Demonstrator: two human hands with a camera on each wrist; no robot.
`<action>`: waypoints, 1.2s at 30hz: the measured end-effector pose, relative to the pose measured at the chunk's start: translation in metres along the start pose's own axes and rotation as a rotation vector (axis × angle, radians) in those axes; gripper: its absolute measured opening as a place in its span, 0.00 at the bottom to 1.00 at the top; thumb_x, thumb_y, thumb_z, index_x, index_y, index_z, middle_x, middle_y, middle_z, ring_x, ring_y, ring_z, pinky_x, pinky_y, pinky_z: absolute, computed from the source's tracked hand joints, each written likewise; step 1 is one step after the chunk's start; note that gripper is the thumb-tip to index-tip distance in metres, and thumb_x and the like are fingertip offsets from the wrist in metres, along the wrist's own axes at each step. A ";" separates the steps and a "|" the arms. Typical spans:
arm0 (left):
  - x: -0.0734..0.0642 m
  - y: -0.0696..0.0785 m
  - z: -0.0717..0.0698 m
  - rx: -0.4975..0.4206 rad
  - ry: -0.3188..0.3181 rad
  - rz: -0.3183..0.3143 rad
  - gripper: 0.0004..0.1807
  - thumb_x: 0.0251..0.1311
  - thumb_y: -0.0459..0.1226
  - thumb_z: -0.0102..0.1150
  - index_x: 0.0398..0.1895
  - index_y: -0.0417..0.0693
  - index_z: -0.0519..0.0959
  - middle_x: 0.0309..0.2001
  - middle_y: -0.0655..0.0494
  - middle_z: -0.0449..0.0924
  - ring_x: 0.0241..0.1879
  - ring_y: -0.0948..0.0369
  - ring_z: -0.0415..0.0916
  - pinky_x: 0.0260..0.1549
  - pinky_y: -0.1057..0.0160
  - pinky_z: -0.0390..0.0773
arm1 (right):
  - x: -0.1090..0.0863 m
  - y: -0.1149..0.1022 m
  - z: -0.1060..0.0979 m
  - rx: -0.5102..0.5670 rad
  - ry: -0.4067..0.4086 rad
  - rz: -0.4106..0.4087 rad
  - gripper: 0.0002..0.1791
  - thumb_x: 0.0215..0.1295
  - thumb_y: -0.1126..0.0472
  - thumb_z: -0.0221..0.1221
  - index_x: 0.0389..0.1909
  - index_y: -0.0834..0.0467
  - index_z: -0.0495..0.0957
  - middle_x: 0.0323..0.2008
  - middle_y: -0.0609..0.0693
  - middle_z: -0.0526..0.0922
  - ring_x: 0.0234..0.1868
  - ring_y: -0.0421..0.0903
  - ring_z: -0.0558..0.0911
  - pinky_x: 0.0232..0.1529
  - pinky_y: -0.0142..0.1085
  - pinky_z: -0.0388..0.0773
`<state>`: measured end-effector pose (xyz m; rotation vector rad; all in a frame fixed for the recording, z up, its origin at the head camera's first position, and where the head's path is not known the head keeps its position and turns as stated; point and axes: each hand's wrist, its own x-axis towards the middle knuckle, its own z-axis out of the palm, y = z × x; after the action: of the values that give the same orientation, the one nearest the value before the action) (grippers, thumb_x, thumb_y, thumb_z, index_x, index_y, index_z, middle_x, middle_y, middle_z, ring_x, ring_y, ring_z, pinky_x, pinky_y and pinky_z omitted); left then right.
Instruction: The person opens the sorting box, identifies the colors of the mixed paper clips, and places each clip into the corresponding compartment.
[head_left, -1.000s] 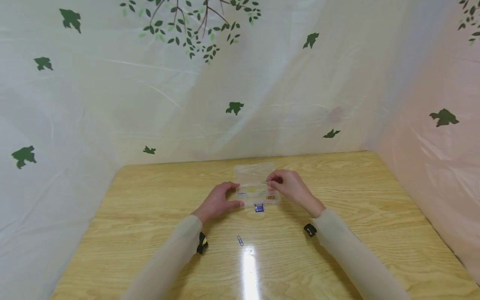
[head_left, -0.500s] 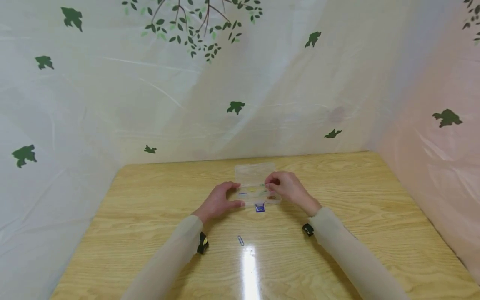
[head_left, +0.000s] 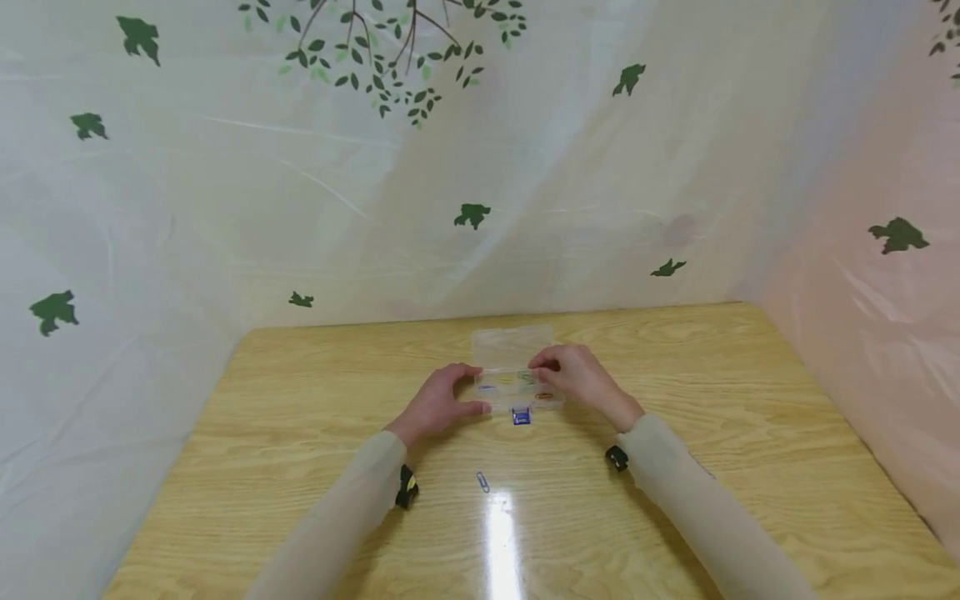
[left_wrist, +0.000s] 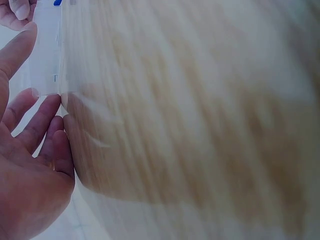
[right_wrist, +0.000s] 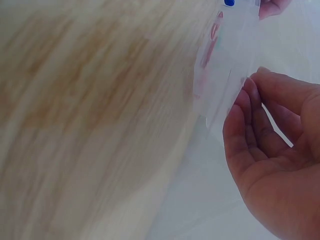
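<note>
A clear plastic compartment box (head_left: 517,407) lies on the table with its lid (head_left: 512,347) folded back. My left hand (head_left: 441,402) holds the box's left end, thumb at the front edge and fingers at the back. My right hand (head_left: 581,379) reaches over the back right part, its thumb and fingertips pinching a green paper clip (head_left: 527,377) low in a compartment. Inside lie a yellow paper clip (head_left: 506,379), a blue one (head_left: 487,387) and a red-orange one (head_left: 543,396). In the right wrist view the box (right_wrist: 230,55) hides the green clip.
A blue latch (head_left: 521,417) sticks out from the box's front. One blue paper clip (head_left: 482,482) lies on the wooden table (head_left: 300,483) nearer to me. Behind the table hangs a pale curtain (head_left: 360,250) with green bird and leaf prints.
My right hand has shifted slightly left and down, lowering the green paper clip from above the back rim into the box. The left hand has stayed on the box.
</note>
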<state>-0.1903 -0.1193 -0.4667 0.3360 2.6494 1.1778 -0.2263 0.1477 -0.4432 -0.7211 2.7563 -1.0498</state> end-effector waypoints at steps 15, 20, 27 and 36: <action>0.002 0.000 0.001 -0.007 0.012 -0.011 0.36 0.60 0.46 0.76 0.70 0.46 0.74 0.71 0.47 0.72 0.73 0.47 0.65 0.75 0.48 0.61 | -0.015 -0.005 -0.007 0.050 0.026 -0.072 0.09 0.71 0.66 0.64 0.49 0.62 0.86 0.47 0.53 0.87 0.44 0.47 0.85 0.46 0.42 0.86; 0.002 -0.001 0.002 -0.005 0.015 -0.005 0.36 0.59 0.46 0.76 0.69 0.46 0.75 0.70 0.47 0.73 0.72 0.48 0.66 0.75 0.48 0.61 | -0.027 -0.011 -0.007 0.091 0.025 -0.119 0.09 0.71 0.66 0.65 0.49 0.62 0.86 0.49 0.52 0.86 0.45 0.46 0.84 0.46 0.41 0.86; 0.001 -0.003 0.003 -0.010 0.019 0.019 0.36 0.59 0.45 0.76 0.69 0.44 0.75 0.69 0.46 0.73 0.72 0.46 0.66 0.74 0.47 0.62 | -0.043 -0.020 -0.006 0.102 -0.005 -0.205 0.11 0.71 0.67 0.64 0.52 0.61 0.85 0.50 0.51 0.87 0.47 0.46 0.85 0.46 0.39 0.85; 0.002 -0.003 0.003 0.003 0.010 0.007 0.37 0.60 0.47 0.76 0.70 0.46 0.74 0.71 0.46 0.72 0.73 0.46 0.64 0.75 0.46 0.60 | -0.058 -0.035 0.001 0.139 -0.089 -0.265 0.15 0.70 0.66 0.65 0.56 0.62 0.83 0.49 0.55 0.87 0.49 0.49 0.85 0.49 0.39 0.85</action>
<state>-0.1917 -0.1192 -0.4711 0.3411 2.6608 1.1810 -0.1614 0.1519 -0.4249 -1.1040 2.5327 -1.2092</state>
